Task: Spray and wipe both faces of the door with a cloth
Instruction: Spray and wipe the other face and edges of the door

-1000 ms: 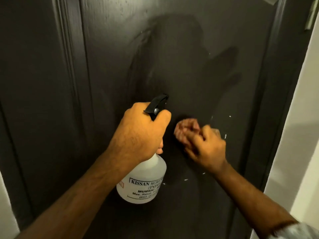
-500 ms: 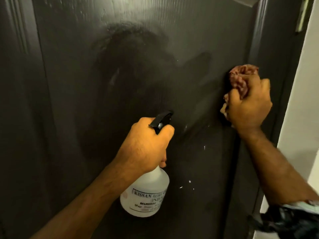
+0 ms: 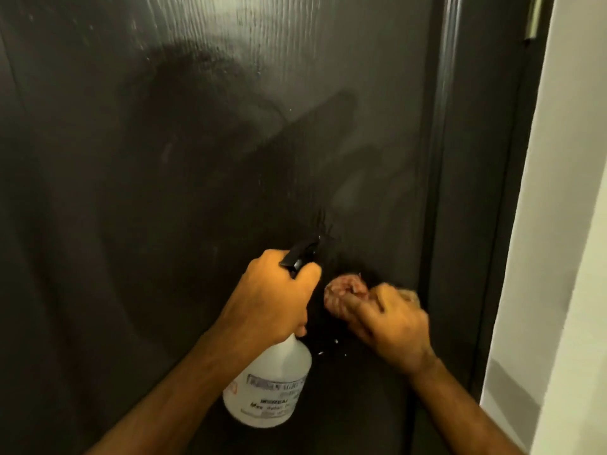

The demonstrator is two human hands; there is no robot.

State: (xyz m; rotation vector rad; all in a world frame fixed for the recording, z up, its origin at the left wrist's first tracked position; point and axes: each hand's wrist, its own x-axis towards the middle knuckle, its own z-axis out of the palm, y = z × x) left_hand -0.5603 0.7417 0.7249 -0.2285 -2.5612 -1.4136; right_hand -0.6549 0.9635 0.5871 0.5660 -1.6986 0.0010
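The left hand (image 3: 272, 300) is clenched around the neck of a white spray bottle (image 3: 271, 385), its black nozzle aimed at the dark door (image 3: 197, 159). Just beside it, the right hand (image 3: 391, 326) has its grip closed on a bunched reddish cloth (image 3: 343, 290), pressing it against the door's wet lower face near the right edge.

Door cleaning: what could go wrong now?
The left hand holds the bottle with its nozzle very near the door; a squirt might splash the right hand and run down. That hand's bunched cloth wipes a small spot, so the droplets below could be missed.
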